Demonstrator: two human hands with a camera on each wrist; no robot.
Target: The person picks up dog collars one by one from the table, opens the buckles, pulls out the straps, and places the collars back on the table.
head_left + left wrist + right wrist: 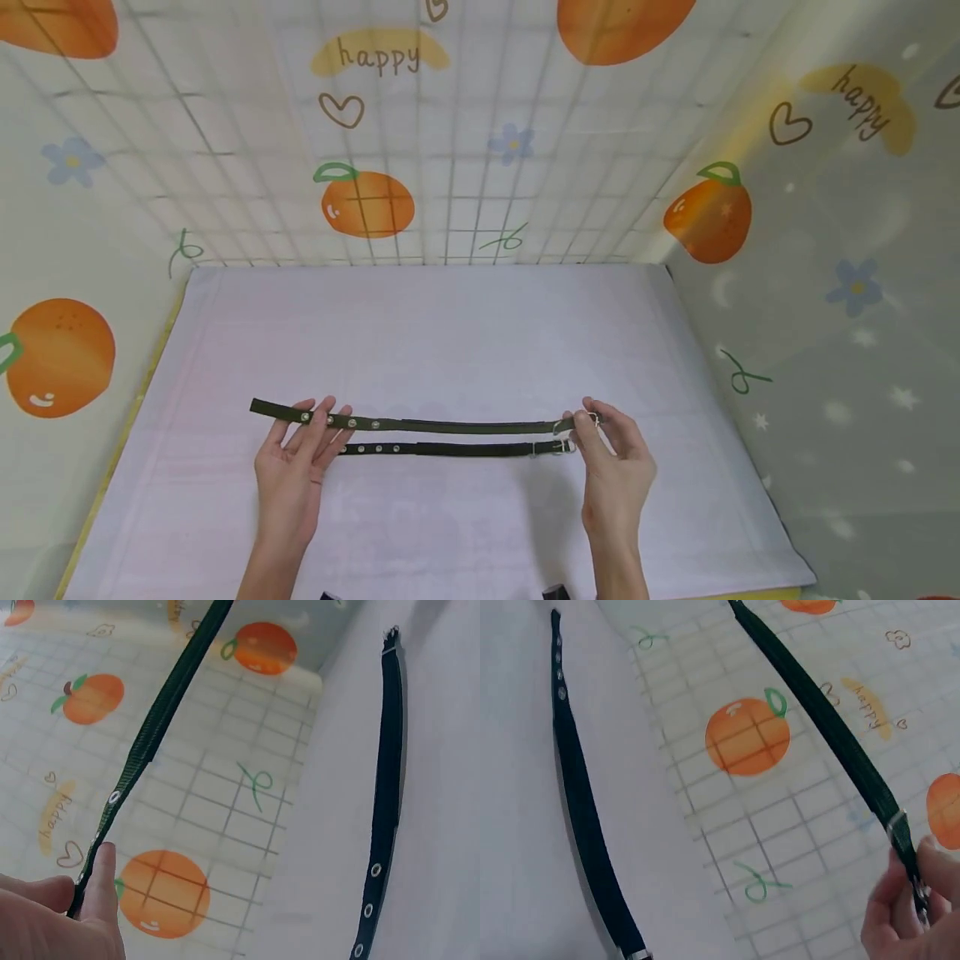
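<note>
A dark green collar (472, 427) with metal eyelets and a buckle is stretched between both hands, raised above the cloth. My left hand (291, 479) pinches its eyelet end between thumb and fingers, the plain tip sticking out to the left. At the other end, my right hand (617, 475) pinches the strap by the buckle, beside a metal ring (898, 820). A second, darker collar (476, 450) lies straight on the cloth just nearer to me, its eyelets (368, 910) to the left and its buckle (564, 447) to the right.
A pale cloth (450, 350) covers the table. Printed curtains (480, 133) with oranges and hearts stand behind and at both sides. Two small dark objects (556, 592) poke in at the near edge.
</note>
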